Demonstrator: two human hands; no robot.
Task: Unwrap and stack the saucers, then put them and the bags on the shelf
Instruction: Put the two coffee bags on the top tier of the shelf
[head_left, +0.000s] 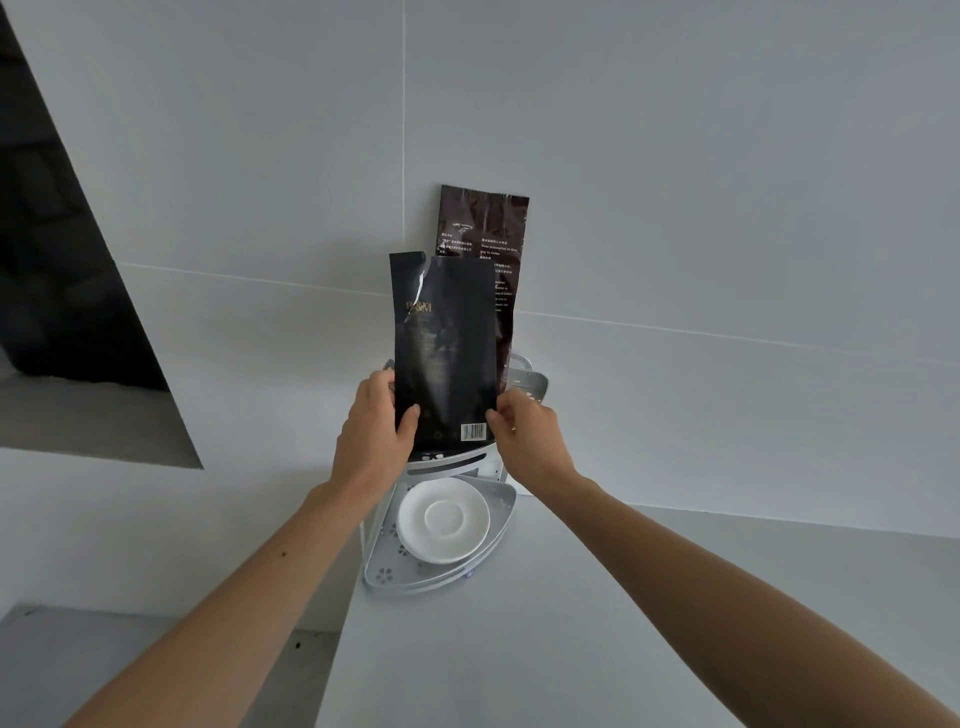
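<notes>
A black bag (444, 343) with a torn top corner and a barcode stands upright on the upper tier of a grey corner shelf (530, 387). My left hand (374, 431) grips its lower left edge and my right hand (524, 431) pinches its lower right edge. Behind it a dark brown bag (485, 228) with small white print leans against the wall. White stacked saucers (444, 519) rest on the shelf's lower tier (384, 574), below my hands.
The shelf stands in the corner of a white counter (571, 649) against a white tiled wall (675, 208). A dark recess (57, 286) opens at the left. The counter's left edge drops to a grey floor (78, 649).
</notes>
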